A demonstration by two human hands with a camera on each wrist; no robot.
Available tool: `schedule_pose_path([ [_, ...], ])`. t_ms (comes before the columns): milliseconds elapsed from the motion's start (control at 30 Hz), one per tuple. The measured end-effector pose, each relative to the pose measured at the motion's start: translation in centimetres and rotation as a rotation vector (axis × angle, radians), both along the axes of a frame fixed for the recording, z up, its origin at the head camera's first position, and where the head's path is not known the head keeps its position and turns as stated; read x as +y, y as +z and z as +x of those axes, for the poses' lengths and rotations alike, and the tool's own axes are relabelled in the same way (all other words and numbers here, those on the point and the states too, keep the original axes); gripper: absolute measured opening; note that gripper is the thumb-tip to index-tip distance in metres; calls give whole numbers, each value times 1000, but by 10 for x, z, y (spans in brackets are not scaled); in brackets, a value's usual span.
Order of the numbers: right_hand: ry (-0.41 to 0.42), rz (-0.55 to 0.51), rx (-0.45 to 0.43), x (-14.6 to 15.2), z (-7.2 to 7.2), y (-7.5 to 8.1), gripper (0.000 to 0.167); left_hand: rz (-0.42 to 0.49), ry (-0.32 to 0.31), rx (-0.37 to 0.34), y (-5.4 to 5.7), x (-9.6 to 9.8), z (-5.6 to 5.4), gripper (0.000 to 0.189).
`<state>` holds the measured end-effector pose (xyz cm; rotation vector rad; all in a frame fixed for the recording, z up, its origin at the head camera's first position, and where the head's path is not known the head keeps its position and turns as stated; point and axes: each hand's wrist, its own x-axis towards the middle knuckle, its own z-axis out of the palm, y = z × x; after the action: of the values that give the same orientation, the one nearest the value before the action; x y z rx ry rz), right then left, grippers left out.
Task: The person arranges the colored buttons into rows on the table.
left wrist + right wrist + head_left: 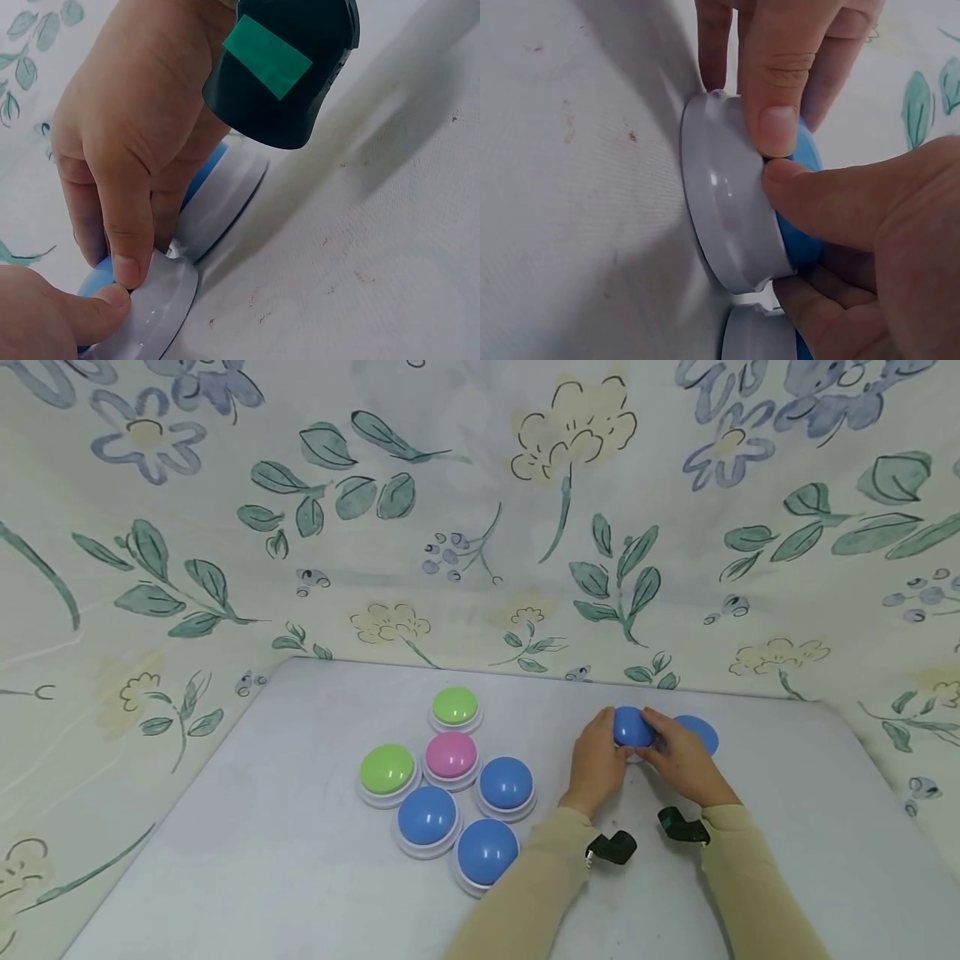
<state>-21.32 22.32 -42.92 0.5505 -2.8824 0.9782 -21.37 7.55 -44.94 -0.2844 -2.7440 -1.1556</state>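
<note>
A blue dome button (633,727) with a white base stands at the right of the white table. My left hand (597,764) grips it from the left, and my right hand (686,764) grips it from the right. Both thumbs meet at its near side, where the white base (727,195) joins the dome, as the right wrist view shows. The base sits at the tabletop. Fingers cover much of the dome. A second blue button (696,734) stands close beside it on the right, partly hidden behind my right hand.
On the left stands a cluster of buttons: two green ones (387,769), a pink one (451,755) and three blue ones (427,816). My left sleeve (525,893) overlaps the nearest blue one. Floral cloth (465,527) rises behind the table (247,843).
</note>
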Motion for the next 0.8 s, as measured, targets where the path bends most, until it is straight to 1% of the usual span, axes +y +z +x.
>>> schedule_pose_path([
  [367,-20,40,-6,1,1,-1,59,23,-19,-41,-4,2,1,62],
  [533,-21,41,-2,1,1,-2,59,29,-22,-47,-4,2,2,61],
  [800,-12,33,25,-2,2,1,58,30,-23,-43,-4,1,0,61],
])
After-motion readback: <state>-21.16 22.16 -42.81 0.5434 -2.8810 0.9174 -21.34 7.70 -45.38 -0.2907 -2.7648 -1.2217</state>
